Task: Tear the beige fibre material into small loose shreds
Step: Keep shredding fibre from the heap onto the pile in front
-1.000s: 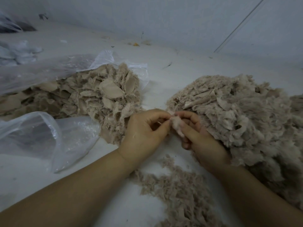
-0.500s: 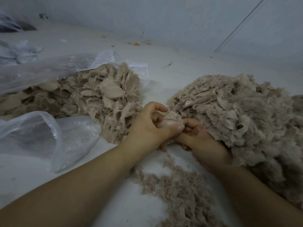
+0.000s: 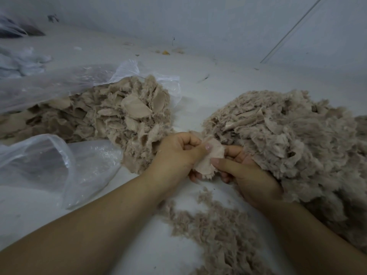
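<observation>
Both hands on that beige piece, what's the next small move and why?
Probably pull the hands apart to tear it: the left hand and right hand each pinch the piece, which is whole and far larger than the shreds below.

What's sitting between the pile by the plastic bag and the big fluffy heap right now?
In the head view, both hands: the left hand and right hand pinch a beige piece there. Farther back the white floor shows bare.
</observation>
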### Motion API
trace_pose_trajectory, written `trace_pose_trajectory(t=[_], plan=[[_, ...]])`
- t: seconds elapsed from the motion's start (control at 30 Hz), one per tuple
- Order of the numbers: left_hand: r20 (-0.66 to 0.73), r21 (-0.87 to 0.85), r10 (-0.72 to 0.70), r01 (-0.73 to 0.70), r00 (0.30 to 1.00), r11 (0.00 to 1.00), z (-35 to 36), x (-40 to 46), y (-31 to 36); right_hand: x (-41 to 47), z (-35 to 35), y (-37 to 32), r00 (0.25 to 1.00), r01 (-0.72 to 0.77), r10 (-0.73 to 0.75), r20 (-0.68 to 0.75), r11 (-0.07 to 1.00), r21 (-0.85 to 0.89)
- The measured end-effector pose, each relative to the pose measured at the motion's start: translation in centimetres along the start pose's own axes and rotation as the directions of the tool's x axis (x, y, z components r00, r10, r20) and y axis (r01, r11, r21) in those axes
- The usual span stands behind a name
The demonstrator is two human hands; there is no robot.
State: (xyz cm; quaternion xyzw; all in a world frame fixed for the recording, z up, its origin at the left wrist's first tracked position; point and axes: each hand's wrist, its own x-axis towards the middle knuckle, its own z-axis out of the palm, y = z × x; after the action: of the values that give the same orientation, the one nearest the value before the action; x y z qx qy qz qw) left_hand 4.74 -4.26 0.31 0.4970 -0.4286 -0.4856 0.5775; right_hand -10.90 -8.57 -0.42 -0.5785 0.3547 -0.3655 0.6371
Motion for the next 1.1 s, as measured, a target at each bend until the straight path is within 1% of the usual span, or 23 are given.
trace_pose_trajectory(t=[0.1,0.13,0.17,0.2,0.23,0.27,0.3,0.37,0.4,0.43,0.47,0.5,0.57,0.6,0.63,0.67,0.7,0.73,0.8,0.9,0.97,1.03,1.1], plan=[[-0.066,0.054,0.041,-0.037,0.997,0.998,0.1,0.0,-0.2,0.1,0.1,0.1,1.0,0.004,-0.003,-0.025,1.0,0.029],[-0.11,0.12,0.095,-0.082,0.989,0.989,0.0,0.1,0.0,0.1,0.1,0.1,0.999,0.009,-0.008,-0.037,0.999,0.036],[-0.163,0.221,0.188,-0.15,0.969,0.964,-0.3,0.4,0.3,0.1,0.0,0.1,0.999,0.018,-0.017,-0.039,0.999,0.028],[-0.217,0.346,0.302,-0.216,0.928,0.913,-0.7,0.7,0.8,0.1,0.0,0.1,0.999,0.027,-0.027,-0.031,1.0,0.008],[-0.254,0.475,0.412,-0.258,0.875,0.841,-1.4,1.1,1.4,0.2,-0.1,0.1,0.999,0.033,-0.033,-0.018,0.999,-0.015],[-0.26,0.606,0.499,-0.262,0.827,0.751,-2.3,1.3,2.1,0.2,-0.1,0.1,0.999,0.036,-0.036,-0.006,0.999,-0.033],[-0.235,0.745,0.56,-0.223,0.795,0.629,-3.3,1.4,2.8,0.2,-0.1,0.1,0.999,0.036,-0.036,0.002,0.998,-0.042],[-0.128,0.958,0.614,-0.063,0.779,0.28,-5.0,1.3,3.5,0.2,-0.1,0.1,1.0,0.03,-0.03,0.007,0.998,-0.046],[-0.083,0.992,0.611,0.008,0.787,0.125,-5.5,1.2,3.5,0.2,-0.1,0.1,1.0,0.028,-0.027,0.013,0.998,-0.047],[-0.046,0.999,0.597,0.044,0.801,0.018,-5.7,1.0,3.6,0.1,-0.1,0.0,0.999,0.026,-0.025,0.021,0.999,-0.047],[-0.006,0.997,0.574,0.046,0.819,-0.056,-5.5,0.7,3.8,0.1,-0.1,0.0,0.999,0.024,-0.022,0.028,0.999,-0.042],[0.055,0.994,0.563,0.009,0.825,-0.111,-5.1,0.5,4.0,0.1,-0.1,0.0,0.999,0.02,-0.018,0.033,0.999,-0.037],[0.236,0.969,0.598,-0.137,0.766,-0.207,-3.8,0.3,4.1,0.2,-0.1,0.0,0.999,0.011,-0.01,0.032,0.999,-0.035],[0.32,0.947,0.592,-0.228,0.74,-0.227,-2.9,0.3,3.8,0.3,0.0,0.0,1.0,0.006,-0.005,0.028,0.999,-0.037],[0.365,0.931,0.544,-0.306,0.756,-0.2,-1.8,0.3,3.1,0.3,0.0,0.0,1.0,0.0,0.001,0.025,0.999,-0.035],[0.378,0.925,0.474,-0.35,0.795,-0.151,-0.8,0.4,2.2,0.3,0.1,0.0,1.0,-0.006,0.007,0.023,1.0,-0.027],[0.368,0.928,0.391,-0.359,0.844,-0.099,-0.1,0.7,1.3,0.2,0.2,-0.1,1.0,-0.01,0.011,0.025,1.0,-0.015],[0.341,0.939,0.32,-0.335,0.884,-0.075,0.2,1.2,0.5,0.2,0.2,-0.1,1.0,-0.013,0.013,0.025,1.0,-0.005],[0.299,0.953,0.253,-0.302,0.92,-0.028,0.3,1.9,-0.1,0.3,0.2,-0.1,1.0,-0.014,0.014,0.02,1.0,-0.007],[0.291,0.94,0.29,-0.329,0.912,0.093,-0.4,2.5,-0.3,0.2,0.0,-0.1,0.999,-0.007,0.009,0.033,0.999,-0.043],[0.367,0.902,0.284,-0.413,0.886,0.122,-0.6,2.3,-0.7,0.2,0.0,-0.2,0.999,-0.013,0.017,0.05,0.997,-0.081],[0.429,0.86,0.289,-0.485,0.856,0.16,-0.8,2.0,-1.0,0.3,0.1,-0.3,0.997,-0.066,0.068,0.021,0.993,-0.096],[0.419,0.843,0.305,-0.491,0.855,0.219,-1.6,1.8,-1.0,0.5,0.2,-0.4,0.992,-0.123,0.12,-0.039,0.99,-0.075]])
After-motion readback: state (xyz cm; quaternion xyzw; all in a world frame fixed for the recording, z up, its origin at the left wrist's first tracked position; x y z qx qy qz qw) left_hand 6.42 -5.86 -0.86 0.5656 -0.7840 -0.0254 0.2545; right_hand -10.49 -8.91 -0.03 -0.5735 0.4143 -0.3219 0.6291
